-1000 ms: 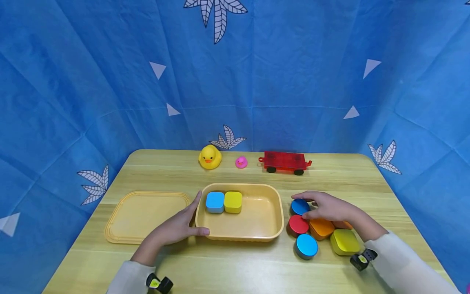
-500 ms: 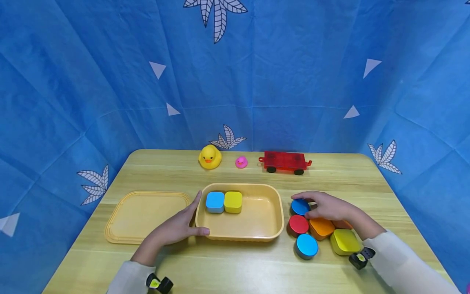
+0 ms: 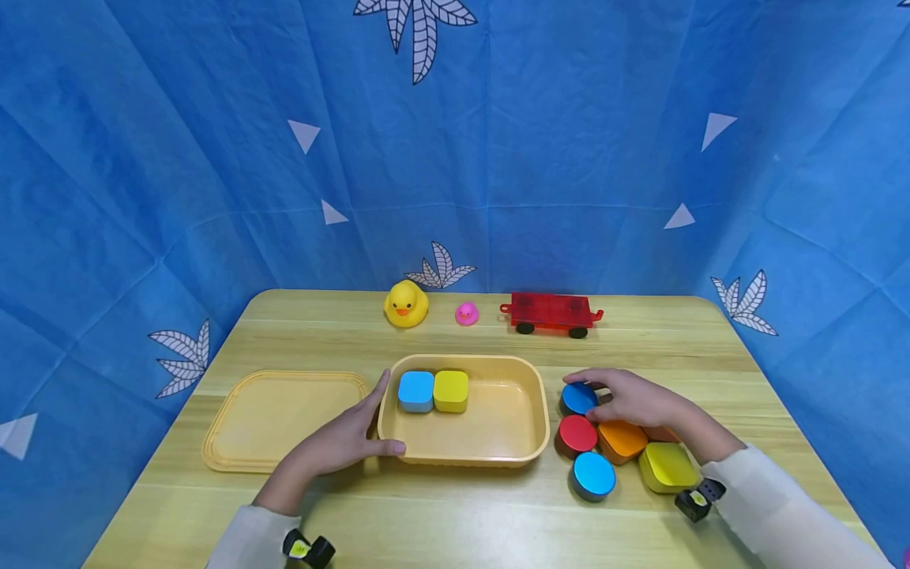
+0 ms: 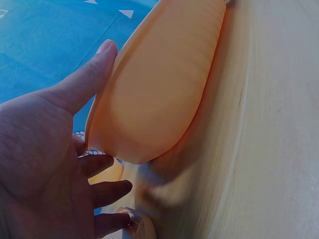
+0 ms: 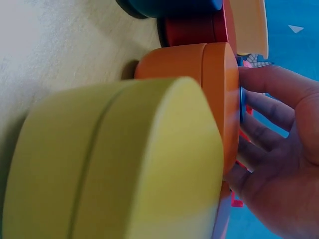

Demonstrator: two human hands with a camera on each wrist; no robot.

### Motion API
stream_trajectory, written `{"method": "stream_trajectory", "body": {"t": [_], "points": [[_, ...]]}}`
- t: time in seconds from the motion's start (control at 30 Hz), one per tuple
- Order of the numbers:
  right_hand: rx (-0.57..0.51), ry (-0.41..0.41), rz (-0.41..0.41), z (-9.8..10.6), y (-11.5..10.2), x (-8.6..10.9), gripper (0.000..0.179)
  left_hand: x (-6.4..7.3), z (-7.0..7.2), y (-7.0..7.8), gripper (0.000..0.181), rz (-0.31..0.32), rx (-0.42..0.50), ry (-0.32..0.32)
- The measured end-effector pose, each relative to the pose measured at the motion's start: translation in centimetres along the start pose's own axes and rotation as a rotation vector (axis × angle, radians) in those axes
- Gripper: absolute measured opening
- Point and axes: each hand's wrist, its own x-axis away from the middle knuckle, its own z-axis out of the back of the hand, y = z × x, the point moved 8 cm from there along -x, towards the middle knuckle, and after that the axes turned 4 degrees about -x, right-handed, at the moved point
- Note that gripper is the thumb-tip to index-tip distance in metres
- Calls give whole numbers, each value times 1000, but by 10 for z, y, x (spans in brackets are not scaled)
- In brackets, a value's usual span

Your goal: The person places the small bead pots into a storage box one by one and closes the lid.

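Head view: far blue disc [image 3: 578, 399] lies just right of the crosswise tray [image 3: 498, 423] — right hand [image 3: 631, 397] nearer, pinching the disc; left hand [image 3: 337, 442], spread, touches the tray's left end.

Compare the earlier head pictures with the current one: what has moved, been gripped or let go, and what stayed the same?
Hardly anything: the right hand seems shifted very slightly left at the far blue round block; nothing was visibly taken hold of or let go. The left hand stays at the left end of the tray, with the blue square block and yellow square block inside.
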Motion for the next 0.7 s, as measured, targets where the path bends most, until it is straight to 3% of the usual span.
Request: {"method": "stream_trajectory", "body": {"t": [0.3, 0.7], "points": [[22, 22, 27, 8, -12, 0, 64, 0, -1, 0, 121, -1, 1, -6], [113, 61, 141, 13, -38, -4, 63, -2, -1, -3, 121, -5, -3, -3]]}}
